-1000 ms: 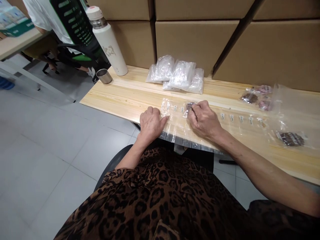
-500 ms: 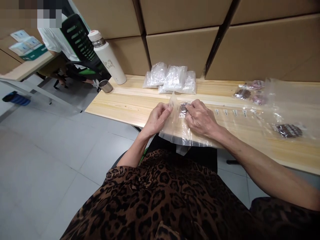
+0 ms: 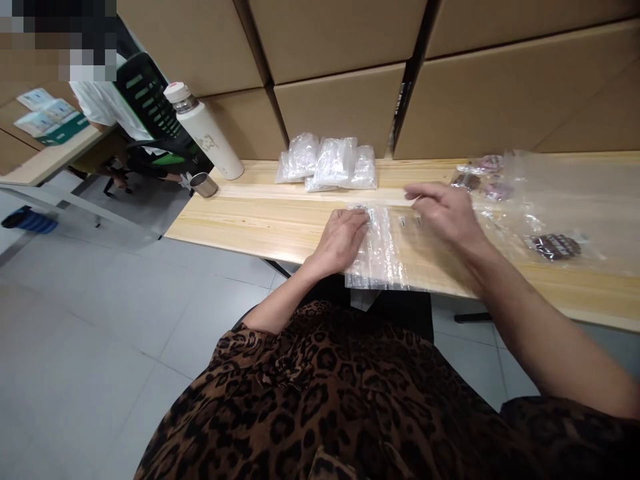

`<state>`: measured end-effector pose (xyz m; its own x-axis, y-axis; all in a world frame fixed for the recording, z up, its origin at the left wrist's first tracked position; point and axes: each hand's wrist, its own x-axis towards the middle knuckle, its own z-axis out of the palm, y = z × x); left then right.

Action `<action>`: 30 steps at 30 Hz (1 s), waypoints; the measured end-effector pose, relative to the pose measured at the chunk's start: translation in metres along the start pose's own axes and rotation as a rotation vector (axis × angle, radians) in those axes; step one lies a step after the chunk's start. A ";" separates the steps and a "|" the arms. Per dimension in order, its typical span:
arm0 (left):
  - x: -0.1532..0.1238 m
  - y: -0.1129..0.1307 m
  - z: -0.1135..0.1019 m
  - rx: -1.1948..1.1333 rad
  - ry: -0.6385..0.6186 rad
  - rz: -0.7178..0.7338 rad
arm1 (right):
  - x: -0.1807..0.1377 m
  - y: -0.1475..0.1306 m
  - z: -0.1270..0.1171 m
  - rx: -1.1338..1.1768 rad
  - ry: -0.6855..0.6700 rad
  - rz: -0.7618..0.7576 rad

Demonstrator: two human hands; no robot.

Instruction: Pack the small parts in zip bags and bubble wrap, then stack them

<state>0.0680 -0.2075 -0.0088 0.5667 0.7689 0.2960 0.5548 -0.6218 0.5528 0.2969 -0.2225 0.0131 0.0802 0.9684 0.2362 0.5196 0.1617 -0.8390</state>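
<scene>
My left hand (image 3: 343, 240) lies over the top of a clear plastic bag (image 3: 377, 257), with its bent fingers gripping the upper part. The bag rests on overlapping clear bags that reach the table's front edge, and whatever lies beneath the fingers is hidden. To the right, my right hand (image 3: 447, 213) is raised above the row of bags, apart from my left. It looks empty, the index finger stretched left and the others curled, slightly blurred. Small dark marks (image 3: 403, 222) show on the bags between the hands. Farther right lies a dark brown round item in a clear wrapper (image 3: 556, 247).
Several folded packs of clear bags (image 3: 333, 163) sit against stacked cardboard boxes (image 3: 340, 113). A white flask (image 3: 213, 137) and a metal cup (image 3: 204, 185) stand at the left end. Pink and brown wrapped pieces (image 3: 493, 180) lie back right. A person (image 3: 100, 100) sits at another table.
My right hand has left the bag and moved right and up. My left hand has shifted right, now palm down over the bag's top. The view has turned slightly right.
</scene>
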 end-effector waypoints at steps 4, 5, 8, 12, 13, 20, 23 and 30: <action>-0.001 0.001 0.011 0.156 0.029 0.038 | -0.018 -0.014 0.008 -0.012 0.036 -0.169; -0.001 -0.001 0.014 0.157 0.035 0.040 | -0.022 -0.017 0.016 -0.026 -0.037 -0.209; -0.003 -0.011 0.018 0.051 0.100 -0.001 | -0.026 -0.018 0.041 -0.101 -0.182 -0.253; -0.002 -0.024 0.013 -0.333 0.299 -0.325 | -0.021 -0.013 0.053 -0.149 -0.192 -0.180; 0.000 -0.025 0.011 -0.484 0.310 -0.426 | -0.021 -0.012 0.052 -0.138 -0.193 -0.158; 0.023 -0.004 0.005 -1.210 0.143 -0.630 | -0.031 -0.010 0.051 0.257 -0.148 0.056; 0.030 0.001 0.011 -1.211 0.144 -0.613 | -0.033 -0.006 0.056 0.517 -0.109 0.100; 0.039 0.011 0.021 -1.227 0.246 -0.550 | -0.031 -0.001 0.050 0.923 0.009 0.331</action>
<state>0.1092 -0.1869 -0.0080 0.2569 0.9581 -0.1264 -0.2934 0.2020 0.9344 0.2512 -0.2430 -0.0179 0.1107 0.9907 -0.0792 -0.3993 -0.0287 -0.9164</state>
